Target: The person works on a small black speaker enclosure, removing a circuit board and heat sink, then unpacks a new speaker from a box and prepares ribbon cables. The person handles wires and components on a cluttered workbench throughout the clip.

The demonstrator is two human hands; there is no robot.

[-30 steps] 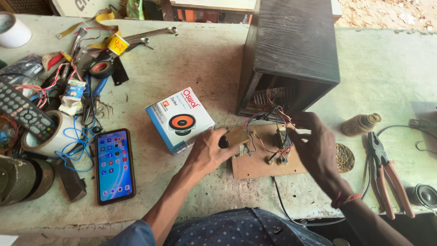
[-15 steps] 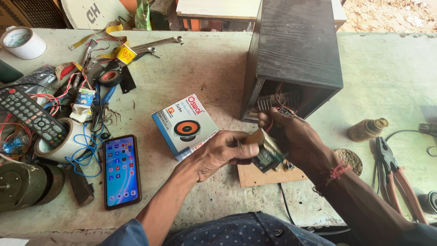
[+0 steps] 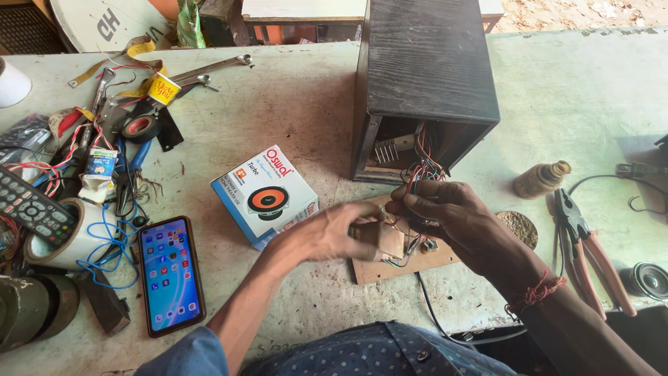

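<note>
- Since the earlier frame, both hands had dropped lower, back over the wooden board (image 3: 407, 263), and the small parts they held had come down with them
- Left hand (image 3: 332, 233) reached in from the lower left, fingers closed on a small tan block (image 3: 385, 240) mounted at the board's left end; the hand was blurred
- Right hand (image 3: 445, 212) came from the lower right, a red thread around its wrist; fingers (image 3: 410, 203) pinched shut on a bundle of coloured wires (image 3: 422, 166)
- Those wires ran up from the board into the open front of the dark wooden speaker cabinet (image 3: 428, 69), which stood on the desk (image 3: 299, 104) just behind the hands
- Board lay flat on the desk, directly in front of the cabinet's opening, near the person's body
- White and blue speaker box (image 3: 264, 196) sat just left of the left hand, apart from it
- Smartphone (image 3: 169, 273) lay face up, screen lit, further left near the front edge
- Red-handled pliers (image 3: 581, 240) lay right of the right forearm; a brown spool (image 3: 539, 179) stood above them
- Clutter at far left: remote control (image 3: 31, 205), tape roll (image 3: 138, 128), blue wire (image 3: 104, 240), spanners (image 3: 209, 68)
</note>
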